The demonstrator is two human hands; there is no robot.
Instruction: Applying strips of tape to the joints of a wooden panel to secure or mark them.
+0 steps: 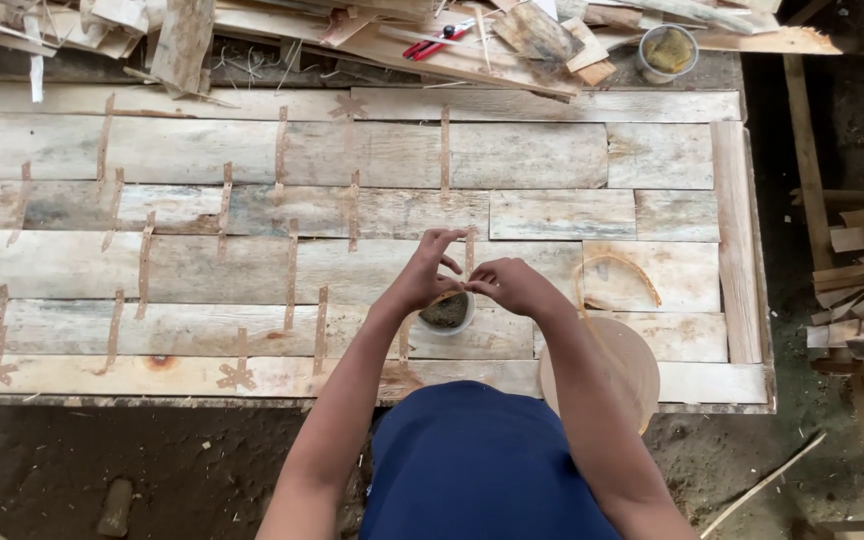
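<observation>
I have both hands over the bench (552,215), fingertips meeting: my left hand (422,278) and right hand (512,285) seem to pinch a thin strip (469,250), though I cannot tell how firmly. Just beneath them sits a small cup (446,313), a round disc (612,365) right of my wrist. I judge I'm working the strip; next needs a steady pinch. Beyond lie scraps (512,40) and a pot (668,52).

Red-handled pliers (434,44) and a tin (668,52) lie among wood offcuts (857,285).

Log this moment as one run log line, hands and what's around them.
left hand: fingers spread over small bowl | right hand: pinching something thin, unclear | round wooden disc at right | plank table beneath
</observation>
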